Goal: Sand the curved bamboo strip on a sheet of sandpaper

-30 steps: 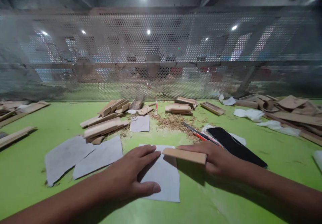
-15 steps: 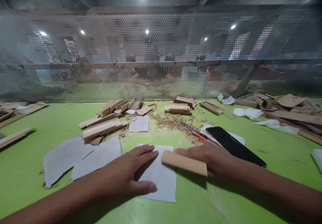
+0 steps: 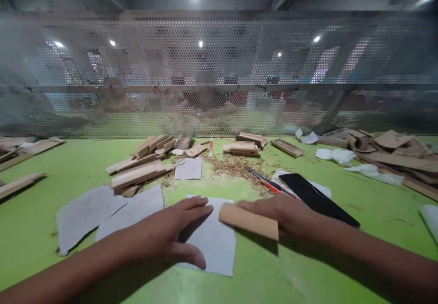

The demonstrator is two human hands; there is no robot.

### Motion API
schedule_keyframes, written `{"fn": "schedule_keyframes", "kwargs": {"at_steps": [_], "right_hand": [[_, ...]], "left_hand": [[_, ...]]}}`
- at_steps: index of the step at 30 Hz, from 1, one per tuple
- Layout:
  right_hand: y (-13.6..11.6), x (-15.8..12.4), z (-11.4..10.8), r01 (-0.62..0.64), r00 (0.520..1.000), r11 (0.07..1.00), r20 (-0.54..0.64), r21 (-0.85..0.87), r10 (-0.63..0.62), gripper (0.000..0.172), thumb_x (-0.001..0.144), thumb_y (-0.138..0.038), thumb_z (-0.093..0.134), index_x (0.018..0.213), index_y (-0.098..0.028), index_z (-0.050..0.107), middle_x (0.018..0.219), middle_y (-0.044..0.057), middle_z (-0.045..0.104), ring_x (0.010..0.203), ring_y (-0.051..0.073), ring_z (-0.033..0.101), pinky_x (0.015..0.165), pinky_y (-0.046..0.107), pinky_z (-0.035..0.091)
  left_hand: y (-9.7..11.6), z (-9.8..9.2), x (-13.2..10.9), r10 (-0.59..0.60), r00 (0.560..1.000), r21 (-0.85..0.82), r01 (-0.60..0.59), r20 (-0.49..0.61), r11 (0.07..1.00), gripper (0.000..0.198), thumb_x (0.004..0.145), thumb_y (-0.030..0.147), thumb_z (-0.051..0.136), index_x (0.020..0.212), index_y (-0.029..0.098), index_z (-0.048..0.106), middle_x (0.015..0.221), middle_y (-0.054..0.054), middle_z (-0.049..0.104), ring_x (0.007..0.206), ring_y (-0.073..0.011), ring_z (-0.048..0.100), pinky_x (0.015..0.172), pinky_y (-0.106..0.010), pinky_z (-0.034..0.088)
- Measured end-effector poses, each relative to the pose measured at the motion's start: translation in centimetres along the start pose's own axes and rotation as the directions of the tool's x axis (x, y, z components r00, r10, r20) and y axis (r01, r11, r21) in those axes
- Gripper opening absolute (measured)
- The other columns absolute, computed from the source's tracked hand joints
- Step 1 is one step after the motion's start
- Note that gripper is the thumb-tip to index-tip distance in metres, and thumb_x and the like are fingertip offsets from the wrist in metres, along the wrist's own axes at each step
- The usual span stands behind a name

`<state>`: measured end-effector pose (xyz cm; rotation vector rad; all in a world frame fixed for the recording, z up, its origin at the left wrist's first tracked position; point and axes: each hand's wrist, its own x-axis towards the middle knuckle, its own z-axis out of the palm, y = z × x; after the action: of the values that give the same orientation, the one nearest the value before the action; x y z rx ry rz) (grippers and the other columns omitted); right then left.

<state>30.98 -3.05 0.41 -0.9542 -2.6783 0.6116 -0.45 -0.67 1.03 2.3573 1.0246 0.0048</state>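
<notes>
My left hand (image 3: pixel 183 224) lies over a white sheet of paper (image 3: pixel 219 249), fingers stretched forward and thumb spread apart; nothing is in it. In my right hand (image 3: pixel 280 213) is a tan, slightly curved strip (image 3: pixel 249 222) that looks like bark or wood. Its left end hangs over the sheet's right edge, casting a shadow on the table. The fingers under the strip are hidden. Beyond the right hand lie a black phone (image 3: pixel 318 199) and a red-and-dark utility knife (image 3: pixel 270 183).
Stacked bark-like pieces (image 3: pixel 137 174) and torn white sheets (image 3: pixel 89 213) lie at left on the green table (image 3: pixel 342 258). Shavings (image 3: pixel 236 165) are scattered in the middle. More strips (image 3: pixel 393 149) are heaped at right. A perforated metal screen (image 3: pixel 205 67) stands along the back.
My left hand and the white sheet have shifted slightly left, the thumb moving toward me. My right hand keeps the strip in almost the same place.
</notes>
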Motion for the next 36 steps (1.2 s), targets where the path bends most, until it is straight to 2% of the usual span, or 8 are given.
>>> {"fn": "schedule_keyframes", "kwargs": {"at_steps": [4, 9, 12, 18, 23, 27, 31, 36], "right_hand": [[-0.2, 0.0, 0.2, 0.059, 0.99, 0.998, 0.124, 0.013, -0.06, 0.042, 0.103, -0.036, 0.051, 0.141, -0.022, 0.061, 0.083, 0.003, 0.076, 0.066, 0.016, 0.065, 0.059, 0.025, 0.041], [-0.4, 0.0, 0.3, -0.023, 1.0, 0.999, -0.013, 0.047, 0.024, 0.036, 0.107, -0.034, 0.044, 0.134, -0.023, 0.067, 0.085, 0.003, 0.076, 0.068, 0.015, 0.065, 0.061, 0.024, 0.042], [-0.6, 0.1, 0.3, 0.07, 0.993, 0.995, 0.092, 0.07, -0.076, 0.035, 0.101, -0.041, 0.055, 0.131, -0.027, 0.068, 0.077, 0.0, 0.073, 0.063, 0.015, 0.062, 0.057, 0.024, 0.039], [-0.2, 0.3, 0.3, -0.002, 0.999, 0.99, 0.04, 0.141, -0.003, 0.037, 0.104, -0.036, 0.051, 0.136, -0.026, 0.066, 0.077, 0.001, 0.074, 0.06, 0.014, 0.063, 0.057, 0.022, 0.042], [-0.2, 0.4, 0.3, -0.008, 0.999, 0.993, -0.04, 0.121, 0.013, 0.038, 0.103, -0.036, 0.05, 0.136, -0.025, 0.066, 0.099, 0.007, 0.079, 0.078, 0.018, 0.071, 0.068, 0.023, 0.048], [-0.6, 0.3, 0.2, 0.013, 0.997, 0.986, 0.076, 0.166, -0.026, 0.034, 0.102, -0.039, 0.053, 0.126, -0.023, 0.07, 0.086, 0.003, 0.078, 0.066, 0.015, 0.067, 0.061, 0.023, 0.044], [-0.7, 0.4, 0.0, -0.02, 0.999, 0.983, -0.043, 0.185, 0.029, 0.036, 0.106, -0.037, 0.045, 0.13, -0.025, 0.069, 0.095, 0.005, 0.079, 0.073, 0.016, 0.067, 0.067, 0.023, 0.047], [-1.6, 0.5, -0.1, -0.01, 0.998, 0.982, 0.066, 0.191, -0.003, 0.031, 0.105, -0.039, 0.047, 0.117, -0.023, 0.071, 0.078, 0.001, 0.072, 0.062, 0.013, 0.061, 0.058, 0.021, 0.041]], "left_hand": [[0.0, -0.2, -0.3, -0.024, 0.999, 0.011, 0.023, 0.029, 1.0, 0.099, 0.083, 0.07, 0.077, 0.162, 0.025, 0.037, 0.171, -0.011, 0.022, 0.154, -0.0384, 0.027, 0.124, -0.05, 0.029], [-0.1, -0.2, -0.5, -0.011, 1.0, 0.014, 0.011, 0.016, 1.0, 0.099, 0.085, 0.069, 0.076, 0.164, 0.027, 0.034, 0.171, -0.01, 0.023, 0.154, -0.0378, 0.026, 0.124, -0.052, 0.028], [-0.3, -0.2, -0.6, 0.0, 1.0, 0.015, 0.0, 0.018, 1.0, 0.099, 0.084, 0.068, 0.077, 0.163, 0.027, 0.035, 0.171, -0.01, 0.023, 0.155, -0.0374, 0.026, 0.124, -0.051, 0.028], [-0.7, 0.0, -0.6, 0.022, 0.999, -0.033, -0.023, -0.024, 0.999, 0.096, 0.083, 0.067, 0.079, 0.162, 0.03, 0.037, 0.17, -0.009, 0.027, 0.154, -0.039, 0.028, 0.123, -0.053, 0.029], [-0.6, 0.1, -0.5, -0.005, 1.0, -0.009, 0.005, 0.007, 1.0, 0.099, 0.085, 0.071, 0.074, 0.164, 0.028, 0.033, 0.171, -0.01, 0.024, 0.155, -0.0397, 0.022, 0.124, -0.056, 0.025], [-0.5, 0.1, -0.4, -0.011, 1.0, -0.009, 0.011, 0.006, 1.0, 0.098, 0.084, 0.071, 0.075, 0.163, 0.03, 0.035, 0.17, -0.01, 0.027, 0.156, -0.0429, 0.015, 0.123, -0.063, 0.02], [-0.7, 0.2, -0.4, -0.02, 1.0, -0.042, 0.019, -0.018, 0.999, 0.098, 0.083, 0.07, 0.077, 0.163, 0.032, 0.034, 0.17, -0.009, 0.027, 0.156, -0.0445, 0.012, 0.123, -0.066, 0.019], [-0.6, 0.2, -0.4, -0.022, 1.0, -0.007, 0.022, 0.01, 1.0, 0.098, 0.086, 0.072, 0.072, 0.165, 0.033, 0.028, 0.171, -0.008, 0.023, 0.156, -0.0425, 0.013, 0.124, -0.063, 0.019]]}}
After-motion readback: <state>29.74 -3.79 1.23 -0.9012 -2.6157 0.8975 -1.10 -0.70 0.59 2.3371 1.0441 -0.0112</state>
